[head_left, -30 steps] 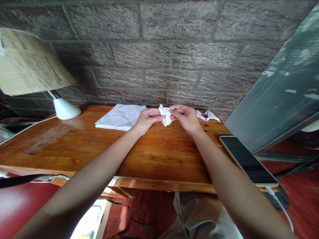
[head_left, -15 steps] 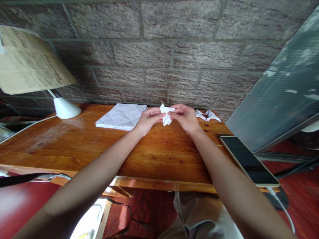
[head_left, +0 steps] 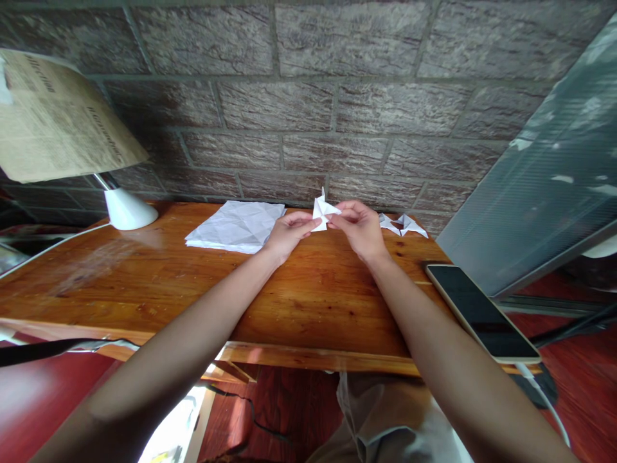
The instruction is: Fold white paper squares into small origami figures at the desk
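A small piece of folded white paper (head_left: 322, 211) with pointed flaps is held up between my two hands above the table. My left hand (head_left: 290, 235) pinches its lower left side between thumb and fingers. On its right side, my right hand (head_left: 357, 225) grips a flap with thumb and forefinger. One narrow point of the paper sticks upward. Just beyond my right hand, another folded paper piece (head_left: 405, 225) with peaked corners lies on the table. Left of my left hand rests a stack of creased white paper sheets (head_left: 234, 225).
The wooden table (head_left: 308, 302) stands against a brick wall (head_left: 289, 103). A lamp with a white base (head_left: 129, 209) and newsprint shade (head_left: 67, 122) is at the left. A phone (head_left: 482, 312) with a cable lies at the right edge, near a ribbed translucent panel (head_left: 535, 173).
The folded paper has turned between my fingers. Its narrow point now stands more upright and farther right, and the flap at the bottom no longer hangs as low.
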`<state>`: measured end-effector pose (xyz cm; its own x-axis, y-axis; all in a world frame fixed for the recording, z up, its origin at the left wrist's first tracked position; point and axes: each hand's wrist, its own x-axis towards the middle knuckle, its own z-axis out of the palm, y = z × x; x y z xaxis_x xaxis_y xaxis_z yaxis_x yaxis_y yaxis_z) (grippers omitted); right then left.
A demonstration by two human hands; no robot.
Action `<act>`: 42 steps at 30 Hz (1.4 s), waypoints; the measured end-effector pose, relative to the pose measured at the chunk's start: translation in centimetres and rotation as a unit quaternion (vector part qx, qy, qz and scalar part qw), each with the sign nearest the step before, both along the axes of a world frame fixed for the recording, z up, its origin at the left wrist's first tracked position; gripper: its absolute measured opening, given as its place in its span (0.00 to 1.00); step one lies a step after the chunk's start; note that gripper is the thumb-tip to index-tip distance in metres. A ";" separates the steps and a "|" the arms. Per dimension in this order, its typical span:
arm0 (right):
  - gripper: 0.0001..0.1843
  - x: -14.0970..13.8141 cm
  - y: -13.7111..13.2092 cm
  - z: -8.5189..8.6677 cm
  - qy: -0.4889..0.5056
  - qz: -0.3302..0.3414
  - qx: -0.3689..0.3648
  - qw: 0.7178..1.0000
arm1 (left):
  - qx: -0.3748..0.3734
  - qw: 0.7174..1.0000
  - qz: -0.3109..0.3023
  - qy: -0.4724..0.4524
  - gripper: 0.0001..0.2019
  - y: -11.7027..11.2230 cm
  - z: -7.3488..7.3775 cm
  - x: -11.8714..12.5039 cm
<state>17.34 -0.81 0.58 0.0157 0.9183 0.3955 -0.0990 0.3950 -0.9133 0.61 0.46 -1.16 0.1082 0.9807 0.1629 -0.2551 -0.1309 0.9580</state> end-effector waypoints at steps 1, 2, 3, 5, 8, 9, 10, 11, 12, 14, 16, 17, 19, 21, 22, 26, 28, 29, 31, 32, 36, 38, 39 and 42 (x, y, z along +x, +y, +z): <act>0.24 -0.1 0.0 0.0 0.009 0.004 -0.004 1.000 | -0.017 1.000 -0.015 -0.020 0.17 0.0 0.0 0.0; 0.24 -0.1 -0.1 0.1 0.020 0.010 -0.009 1.000 | -0.026 0.998 -0.030 -0.039 0.18 0.0 0.1 0.0; 0.24 -0.1 -0.1 0.1 0.028 0.015 -0.015 0.999 | -0.026 0.997 -0.039 -0.055 0.18 0.0 0.1 0.0; 0.24 0.0 -0.1 0.0 0.031 0.025 -0.033 0.999 | -0.004 0.997 -0.034 -0.068 0.19 0.0 0.1 0.1; 0.20 0.5 0.2 -0.1 -0.024 -0.010 -0.036 0.999 | 0.046 0.998 0.004 -0.053 0.20 0.1 0.0 0.1; 0.18 0.7 0.3 -0.1 -0.055 -0.039 -0.022 0.997 | 0.058 0.997 0.011 -0.048 0.22 0.2 0.0 0.1; 0.15 0.9 0.4 -0.1 -0.085 -0.070 -0.001 0.994 | 0.066 0.997 0.014 -0.044 0.24 0.2 0.1 0.0; 0.13 1.1 0.4 0.0 -0.107 -0.094 0.019 0.990 | 0.069 0.997 0.015 -0.043 0.27 0.2 0.1 0.0; 0.12 1.2 0.4 0.1 -0.118 -0.103 0.035 0.987 | 0.070 0.997 0.014 -0.043 0.29 0.2 0.1 0.0; 0.12 1.3 0.3 0.5 -0.114 -0.075 0.044 0.990 | 0.069 0.997 0.014 -0.039 0.30 0.2 0.2 0.0; 0.13 1.3 0.0 0.8 -0.100 -0.025 0.023 0.994 | 0.074 0.997 0.017 -0.029 0.26 0.2 0.3 0.0; 0.15 1.2 -0.2 0.9 -0.094 -0.007 0.007 0.995 | 0.079 0.996 0.017 -0.025 0.24 0.2 0.3 0.0; 0.18 1.0 -0.5 1.0 -0.088 0.009 -0.015 0.996 | 0.090 0.996 0.013 -0.022 0.22 0.1 0.3 0.0; 0.19 0.9 -0.6 1.1 -0.086 0.008 -0.024 0.996 | 0.099 0.995 0.003 -0.024 0.21 0.0 0.4 0.1; 0.20 0.8 -0.7 1.0 -0.084 0.007 -0.025 0.996 | 0.101 0.995 -0.001 -0.024 0.21 0.0 0.4 0.1; 0.18 0.7 -0.7 0.9 -0.063 0.014 -0.030 0.997 | 0.101 0.995 -0.003 -0.022 0.21 -0.2 0.5 0.2; 0.17 0.7 -0.6 0.9 -0.050 0.020 -0.032 0.998 | 0.100 0.995 0.001 -0.018 0.21 -0.2 0.6 0.2; 0.17 0.7 -0.6 0.9 -0.046 0.023 -0.032 0.998 | 0.100 0.995 0.002 -0.017 0.21 -0.2 0.6 0.2; 0.17 0.8 -0.5 0.8 -0.039 0.027 -0.035 0.998 | 0.101 0.995 0.004 -0.014 0.21 -0.2 0.7 0.2; 0.16 0.8 -0.4 0.8 -0.034 0.029 -0.040 0.998 | 0.102 0.995 0.004 -0.013 0.21 -0.2 0.7 0.2; 0.17 1.0 0.1 0.5 -0.006 0.059 -0.057 0.997 | 0.104 0.995 0.003 -0.007 0.20 -0.2 0.8 0.2; 0.18 1.1 0.2 0.4 -0.010 0.080 -0.056 0.995 | 0.105 0.994 0.007 -0.006 0.19 -0.2 0.8 0.1; 0.18 1.2 0.2 0.4 -0.019 0.087 -0.052 0.995 | 0.106 0.994 0.010 -0.004 0.19 -0.1 0.7 0.1; 0.19 1.4 0.2 0.4 -0.066 0.078 -0.030 0.994 | 0.111 0.994 0.019 0.012 0.18 -0.1 0.7 0.0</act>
